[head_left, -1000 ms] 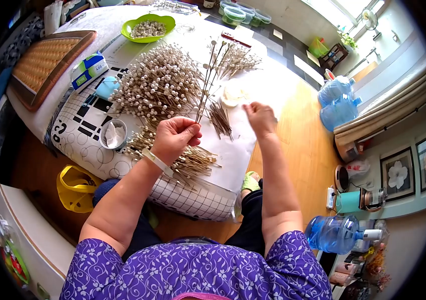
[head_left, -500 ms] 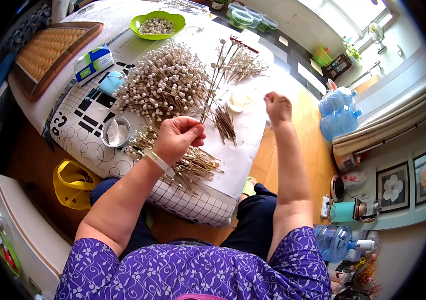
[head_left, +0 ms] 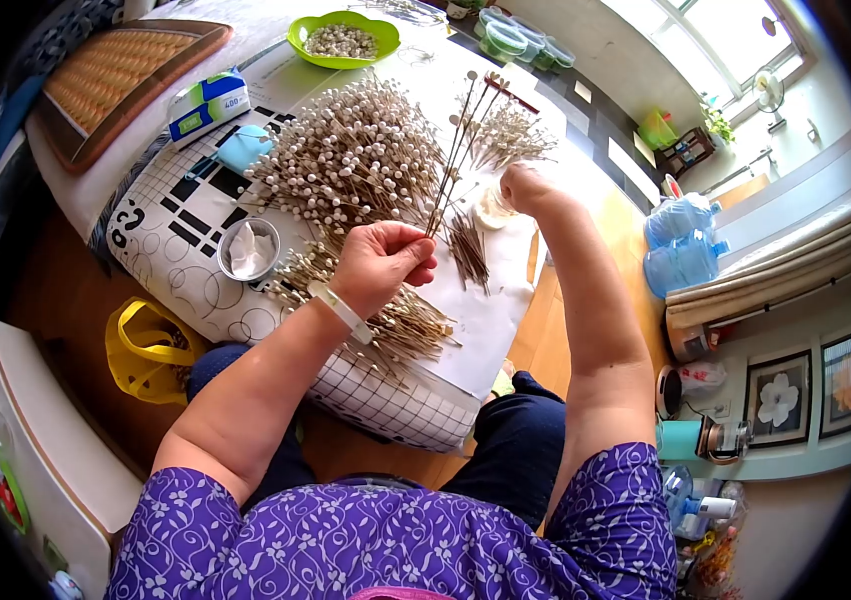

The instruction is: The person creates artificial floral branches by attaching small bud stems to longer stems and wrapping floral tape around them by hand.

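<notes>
Hands apart. Left hand (head_left: 381, 265) pinches a few long thin stems (head_left: 449, 160) between thumb and fingers, low on the stems; they stand up and lean right, dark rounded tips at top. Exact count hard to get, stems overlap. Their lower ends are lost in the grip. Pale band (head_left: 343, 312) on that wrist.

Right hand (head_left: 529, 190) is bent in by the pale round dish (head_left: 494, 210), covering part of it. Fingertips mostly out of sight from here, so can't tell if they're closed on anything or touching the dish. Dish contents washed out by glare.

Big bunch of white-beaded stems (head_left: 351, 150) on the table (head_left: 451, 375), left of the held stems. Second bunch (head_left: 406, 325) nearer the person, partly behind the left hand and wrist. Small pile of brown sticks (head_left: 469, 252) just below the dish. Paler bunch (head_left: 511, 135) beyond the right hand, its near end partly hidden; dark red object (head_left: 512, 93) behind it, too little showing to name.

Small round tub (head_left: 271, 262) has crumpled white material (head_left: 245, 250) inside, maybe tissue. Light blue item (head_left: 245, 149) beside the big bunch, type unclear. Blue-green packet (head_left: 209, 105) near it, only "400" readable. Green bowl (head_left: 303, 50) at the far side holds loose whitish beads (head_left: 341, 41).
</notes>
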A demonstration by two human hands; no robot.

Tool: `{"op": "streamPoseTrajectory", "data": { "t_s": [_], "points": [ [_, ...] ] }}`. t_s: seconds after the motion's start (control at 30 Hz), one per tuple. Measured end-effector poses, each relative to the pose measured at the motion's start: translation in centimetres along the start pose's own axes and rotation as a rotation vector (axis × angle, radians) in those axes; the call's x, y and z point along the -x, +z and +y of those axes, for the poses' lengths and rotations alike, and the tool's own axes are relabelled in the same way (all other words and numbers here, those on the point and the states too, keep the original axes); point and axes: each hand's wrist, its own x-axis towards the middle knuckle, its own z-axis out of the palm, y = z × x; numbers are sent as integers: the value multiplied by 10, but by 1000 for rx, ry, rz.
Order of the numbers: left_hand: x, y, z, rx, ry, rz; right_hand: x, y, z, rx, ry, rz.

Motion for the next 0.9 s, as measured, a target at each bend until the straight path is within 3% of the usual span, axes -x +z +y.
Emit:
{"op": "streamPoseTrajectory", "data": {
  "t_s": [0.3, 0.37, 0.47, 0.53, 0.6, 0.67, 0.9],
  "points": [
    [-1, -5, 4, 78, -81, 2, 17, 3, 13, -183, 60, 114],
    [-1, -5, 4, 85, -95, -7, 42, -5, 10, -57, -28, 411],
    [-1, -4, 3, 73, -92, -27, 86, -16, -5, -57, 44, 594],
    [-2, -4, 2, 81, -99, -47, 124, -26, -37, -343, -31, 760],
    [0, -4, 1, 80, -111, -59, 145, -17, -66, -691, -76, 804],
    [1, -3, 2, 56, -129, -82, 148, 2, -82, -807, -163, 802],
    [1, -2, 4, 67, -166, -105, 143, 12, -99, -804, -170, 788]
  ]
}}
